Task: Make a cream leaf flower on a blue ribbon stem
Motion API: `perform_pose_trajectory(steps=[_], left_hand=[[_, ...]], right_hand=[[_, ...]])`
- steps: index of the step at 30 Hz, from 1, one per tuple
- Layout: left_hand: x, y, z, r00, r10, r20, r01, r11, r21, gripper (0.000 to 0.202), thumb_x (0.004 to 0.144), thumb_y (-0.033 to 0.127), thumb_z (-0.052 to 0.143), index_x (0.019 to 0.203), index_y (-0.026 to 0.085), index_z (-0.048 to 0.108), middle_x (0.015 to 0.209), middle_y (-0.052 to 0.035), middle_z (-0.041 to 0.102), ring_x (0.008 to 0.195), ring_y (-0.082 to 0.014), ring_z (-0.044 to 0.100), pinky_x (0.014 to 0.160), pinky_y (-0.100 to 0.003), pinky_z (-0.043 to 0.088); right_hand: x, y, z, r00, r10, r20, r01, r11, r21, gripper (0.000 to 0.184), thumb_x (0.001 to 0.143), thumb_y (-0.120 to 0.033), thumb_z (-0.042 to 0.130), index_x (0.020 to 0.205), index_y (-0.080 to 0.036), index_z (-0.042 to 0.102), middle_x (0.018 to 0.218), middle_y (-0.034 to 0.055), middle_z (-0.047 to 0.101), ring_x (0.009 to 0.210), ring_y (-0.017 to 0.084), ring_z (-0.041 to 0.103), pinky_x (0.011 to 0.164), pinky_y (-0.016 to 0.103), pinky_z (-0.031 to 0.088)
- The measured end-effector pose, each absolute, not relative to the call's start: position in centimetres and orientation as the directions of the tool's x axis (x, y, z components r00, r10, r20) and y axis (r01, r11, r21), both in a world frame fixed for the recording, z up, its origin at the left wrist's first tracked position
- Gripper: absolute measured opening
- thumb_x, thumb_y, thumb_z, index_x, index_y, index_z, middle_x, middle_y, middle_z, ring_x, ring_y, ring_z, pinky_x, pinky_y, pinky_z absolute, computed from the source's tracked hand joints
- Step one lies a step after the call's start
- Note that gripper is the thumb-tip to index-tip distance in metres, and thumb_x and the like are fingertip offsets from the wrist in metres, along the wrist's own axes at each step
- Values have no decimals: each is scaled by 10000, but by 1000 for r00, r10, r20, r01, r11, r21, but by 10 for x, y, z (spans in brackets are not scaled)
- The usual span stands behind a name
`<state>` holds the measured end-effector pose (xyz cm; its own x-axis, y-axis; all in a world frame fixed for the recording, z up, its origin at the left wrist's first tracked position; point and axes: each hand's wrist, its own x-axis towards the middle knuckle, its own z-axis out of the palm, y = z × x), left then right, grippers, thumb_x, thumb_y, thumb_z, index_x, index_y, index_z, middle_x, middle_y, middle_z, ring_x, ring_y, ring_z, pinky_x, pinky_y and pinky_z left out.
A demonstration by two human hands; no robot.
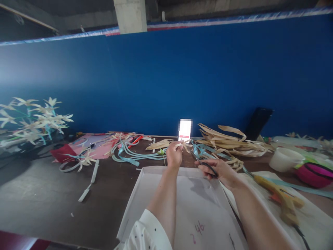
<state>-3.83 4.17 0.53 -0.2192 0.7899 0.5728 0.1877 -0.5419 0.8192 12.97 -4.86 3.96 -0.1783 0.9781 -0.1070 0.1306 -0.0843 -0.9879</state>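
Note:
My left hand (174, 153) is closed in a pinch on a small piece of dried husk (186, 146), above the far edge of a white cardboard box lid (179, 208). Just to its right, my right hand (218, 171) grips a pair of scissors (209, 167) by the dark handles. The blades point up and left toward the husk; how far apart they are is too small to tell. Behind both hands stands a lit phone screen (185, 133). A pile of dried husks (231, 142) lies beyond my right hand, with light blue ribbon (201, 150) beside it.
A yellow glue gun (279, 196) lies at right on white paper, near a white cup (284, 159) and a pink pouch (314, 173). Looped pale blue stems (130, 154) lie left of centre. Husk flowers (39, 118) stand far left. A blue partition (156, 80) rises behind the table.

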Motion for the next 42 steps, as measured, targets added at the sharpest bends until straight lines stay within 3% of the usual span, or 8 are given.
perform_pose_trajectory(steps=[18,26,36,42], left_hand=[[-37,37,11,-191,838,512,124,-497,859,254,722,92,516,882,180,692,841,-29,646,607,-94,564,551,-202,468],[-37,39,7,-148,822,550,141,-533,834,268,738,93,495,893,190,691,826,-29,640,686,-112,575,600,-211,472],[-37,40,6,-162,805,570,171,-546,820,202,721,82,489,717,177,668,816,-26,646,762,-131,589,698,-245,471],[-36,41,5,-160,810,565,140,-548,825,178,730,119,506,764,175,672,794,-26,633,734,-128,592,672,-241,479]], right_hand=[[127,-50,43,-138,987,-78,70,-69,-995,410,592,-359,748,922,-122,691,550,-1,556,467,75,450,432,207,353],[126,-50,44,-125,988,-96,125,-80,-989,426,600,-378,756,931,-120,688,547,3,567,456,68,453,422,194,345],[126,-50,43,-130,987,-98,116,-83,-990,416,597,-362,760,932,-125,690,551,4,566,453,76,452,424,207,327],[126,-49,43,-124,989,-78,99,-66,-993,385,602,-366,754,907,-141,693,554,-1,562,462,68,443,457,210,347]])
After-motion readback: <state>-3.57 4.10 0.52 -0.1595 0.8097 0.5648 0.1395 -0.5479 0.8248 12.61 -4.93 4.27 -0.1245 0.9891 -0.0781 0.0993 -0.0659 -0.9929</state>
